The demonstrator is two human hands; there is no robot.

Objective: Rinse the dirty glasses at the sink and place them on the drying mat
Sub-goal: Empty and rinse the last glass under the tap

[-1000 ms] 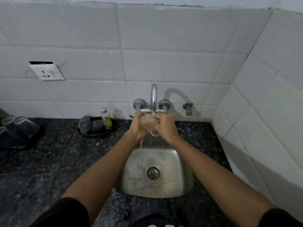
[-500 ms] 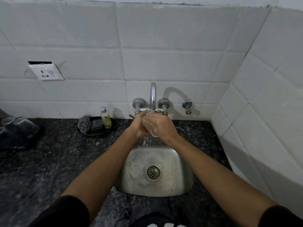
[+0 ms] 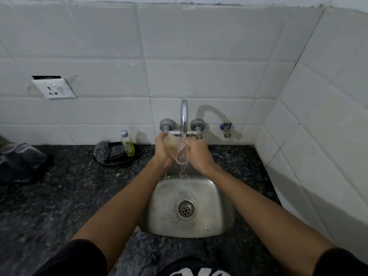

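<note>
While both hands clasp glass (image 3: 177, 148) under tap (image 3: 184, 116), 12 o'clock: wet, could slip into sink (image 3: 219, 226), crack.

Short black sleeves (image 3: 79, 255), bare forearms (image 3: 127, 198)

Single head-worn wide view, looking forward and down, close over the sink (image 3: 191, 226)

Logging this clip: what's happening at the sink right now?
A person holds a clear glass in both hands under the running tap, left hand gripping its base, right hand at the rim. Water spills from it into the steel sink. Other glasses sit upturned at far left.
</note>
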